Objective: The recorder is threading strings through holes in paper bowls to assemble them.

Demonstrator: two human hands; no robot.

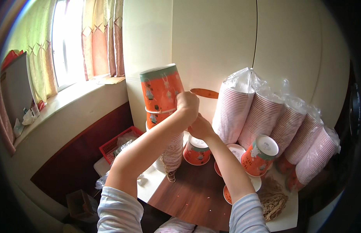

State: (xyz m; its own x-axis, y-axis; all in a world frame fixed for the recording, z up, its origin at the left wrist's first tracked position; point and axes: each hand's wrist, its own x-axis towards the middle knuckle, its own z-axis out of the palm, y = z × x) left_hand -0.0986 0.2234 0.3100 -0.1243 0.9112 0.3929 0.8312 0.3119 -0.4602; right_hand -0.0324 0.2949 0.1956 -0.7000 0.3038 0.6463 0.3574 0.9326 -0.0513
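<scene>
A tall stack of nested paper cups (170,149) stands upside down at centre left. Its top cup (159,91) is orange with a green band and animal pictures, and leans slightly left. My left hand (188,104) is closed against the right side of that cup; what its fingers hold is hidden. Just below it, my right hand (201,127) is closed beside the stack, its fingertips out of sight. Thin tan bands (171,176) hang at the stack's foot. An upturned orange cup (197,152) sits right of the stack.
Several plastic-wrapped cup stacks (262,112) line the right wall side. Before them stands another upturned orange cup (258,157). A heap of tan bands (274,201) lies on the white table's right. A red basket (110,152) is at left, below the windowsill (68,101).
</scene>
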